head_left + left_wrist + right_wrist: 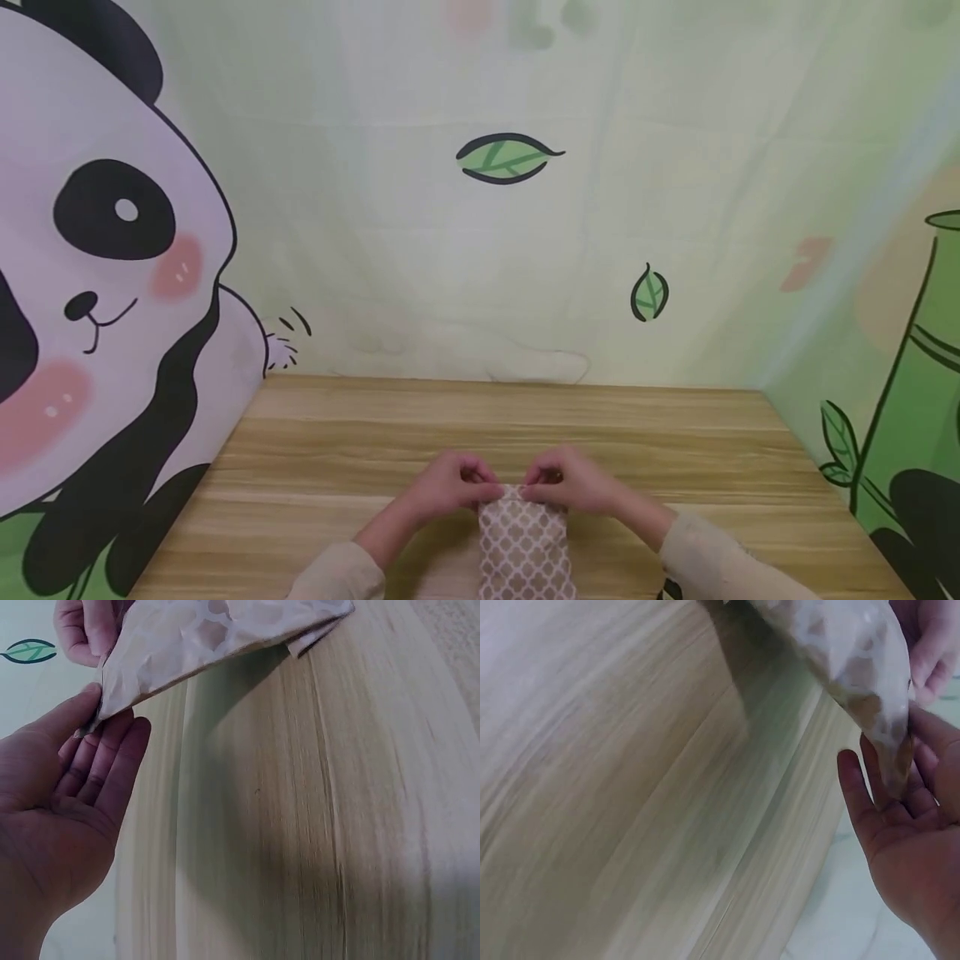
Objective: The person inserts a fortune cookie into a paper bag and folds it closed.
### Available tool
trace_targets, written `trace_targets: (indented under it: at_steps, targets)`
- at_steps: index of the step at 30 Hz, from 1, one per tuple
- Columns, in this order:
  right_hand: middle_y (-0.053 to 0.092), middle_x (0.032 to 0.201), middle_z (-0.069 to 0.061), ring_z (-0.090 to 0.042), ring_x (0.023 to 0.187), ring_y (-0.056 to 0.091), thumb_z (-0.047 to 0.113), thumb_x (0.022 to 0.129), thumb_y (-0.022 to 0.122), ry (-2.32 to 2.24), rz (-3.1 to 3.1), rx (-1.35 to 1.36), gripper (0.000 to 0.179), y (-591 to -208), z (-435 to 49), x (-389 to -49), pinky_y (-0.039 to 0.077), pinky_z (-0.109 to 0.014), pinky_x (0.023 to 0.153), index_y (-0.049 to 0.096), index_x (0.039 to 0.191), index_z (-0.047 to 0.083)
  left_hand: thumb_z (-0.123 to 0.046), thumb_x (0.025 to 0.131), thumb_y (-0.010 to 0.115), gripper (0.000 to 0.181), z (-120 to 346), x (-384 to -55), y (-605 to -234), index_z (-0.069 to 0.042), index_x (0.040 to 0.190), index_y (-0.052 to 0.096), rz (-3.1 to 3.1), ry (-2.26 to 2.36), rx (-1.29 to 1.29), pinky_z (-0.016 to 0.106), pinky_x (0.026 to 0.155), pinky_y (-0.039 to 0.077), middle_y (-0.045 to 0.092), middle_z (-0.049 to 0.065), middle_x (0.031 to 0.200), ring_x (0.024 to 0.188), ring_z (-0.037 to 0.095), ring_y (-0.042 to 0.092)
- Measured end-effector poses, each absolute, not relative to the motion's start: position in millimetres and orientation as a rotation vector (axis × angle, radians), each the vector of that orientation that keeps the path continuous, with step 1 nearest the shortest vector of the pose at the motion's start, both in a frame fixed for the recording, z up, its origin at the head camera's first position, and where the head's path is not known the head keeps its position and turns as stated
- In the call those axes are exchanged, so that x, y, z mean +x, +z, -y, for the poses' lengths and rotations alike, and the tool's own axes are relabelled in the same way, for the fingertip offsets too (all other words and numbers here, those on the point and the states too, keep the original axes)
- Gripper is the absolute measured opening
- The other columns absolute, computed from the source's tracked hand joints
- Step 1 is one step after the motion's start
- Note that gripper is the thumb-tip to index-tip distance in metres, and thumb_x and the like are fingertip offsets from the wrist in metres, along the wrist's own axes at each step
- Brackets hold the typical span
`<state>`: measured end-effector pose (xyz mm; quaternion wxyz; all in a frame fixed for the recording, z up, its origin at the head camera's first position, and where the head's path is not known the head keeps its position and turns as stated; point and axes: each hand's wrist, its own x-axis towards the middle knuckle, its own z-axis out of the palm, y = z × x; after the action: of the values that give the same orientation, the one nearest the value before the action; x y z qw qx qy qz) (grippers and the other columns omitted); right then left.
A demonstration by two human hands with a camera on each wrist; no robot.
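A flat brown paper bag (525, 546) with a white lattice print hangs between my two hands, one end held up off the table. My left hand (453, 483) pinches its upper left corner between thumb and fingers. At the opposite corner, my right hand (573, 482) pinches the same edge. From the left wrist, the bag (202, 637) slants above the wood, a small folded flap at its far end. In the right wrist view the thumb and fingers of the right hand (915, 825) hold a bent corner of the bag (855, 667). The bag's lower end runs out of the head view.
The wood-grain table (337, 433) reaches back to a pale green printed backdrop (375, 208) with a panda and leaves. A small dark object (670, 590) shows at the bottom edge by the right sleeve (720, 558).
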<state>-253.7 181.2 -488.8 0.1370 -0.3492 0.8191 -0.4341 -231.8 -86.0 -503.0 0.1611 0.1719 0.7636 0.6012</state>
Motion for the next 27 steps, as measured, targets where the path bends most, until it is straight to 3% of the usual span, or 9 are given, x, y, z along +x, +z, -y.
trace_targets:
  at_steps: [5,12,27]
  targets:
    - [0.078,0.093,-0.004,-0.006,0.081,0.069,0.009,0.099,0.075,-1.293,-2.353,-0.960,0.009,-491,-196,-252,0.060,-0.023,0.076,0.078,0.104,0.003,-0.007,0.093,0.081,0.013,86,-231,-503,0.004,0.099,0.075,-2.257,1.682,0.549,0.031,0.068,0.064,0.073,0.004,0.083,0.072,0.013,0.064]
    - [0.076,0.091,0.001,-0.007,0.081,0.069,0.012,0.097,0.078,-1.252,-2.405,-0.952,0.006,-494,-199,-249,0.061,-0.024,0.078,0.077,0.100,0.007,-0.007,0.093,0.082,0.010,85,-233,-506,0.001,0.095,0.075,-2.323,1.627,0.622,0.019,0.063,0.054,0.073,0.003,0.083,0.072,0.011,0.062]
    - [0.075,0.088,0.001,-0.003,0.079,0.067,0.003,0.095,0.077,-1.196,-2.446,-1.031,0.005,-493,-208,-247,0.061,-0.024,0.073,0.076,0.097,0.008,-0.005,0.092,0.081,0.006,83,-238,-508,-0.004,0.090,0.075,-2.431,1.497,0.776,0.019,0.066,0.052,0.071,-0.001,0.081,0.071,0.006,0.060]
